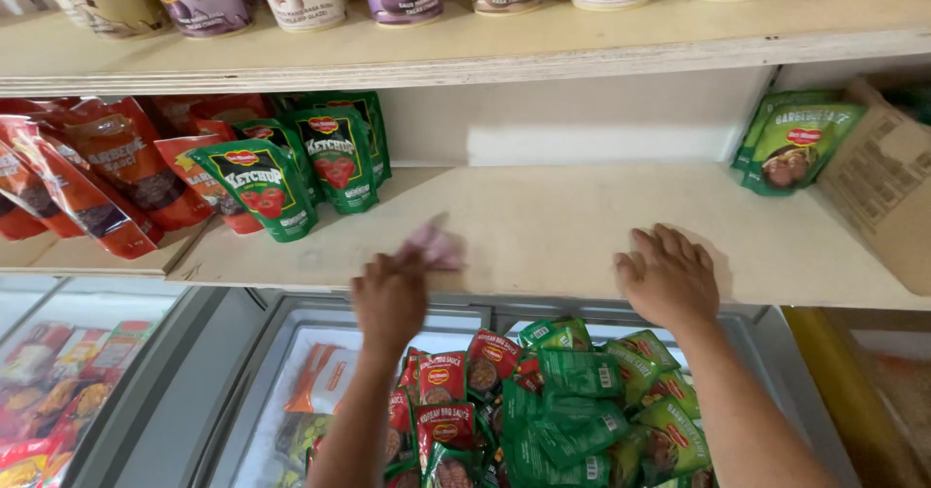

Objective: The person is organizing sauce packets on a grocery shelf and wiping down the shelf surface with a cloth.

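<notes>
Nearest me: green and red sauce pouches (543,401) are lying heaped on the glass freezer lid (320,352).
Left hand (390,299): I am seeing it closing around a pinkish cloth (433,245), blurred, at the wooden shelf (543,226) front edge.
Right hand (669,276): it is resting flat, fingers spread, holding nothing, near the front edge.
Farther back: green ketchup pouches (291,163) are standing at the shelf's left end.

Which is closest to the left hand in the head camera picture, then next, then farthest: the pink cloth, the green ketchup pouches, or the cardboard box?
1. Pink cloth, held in the left hand.
2. Green ketchup pouches, up-left on the shelf.
3. Cardboard box, far right end of the shelf.
</notes>
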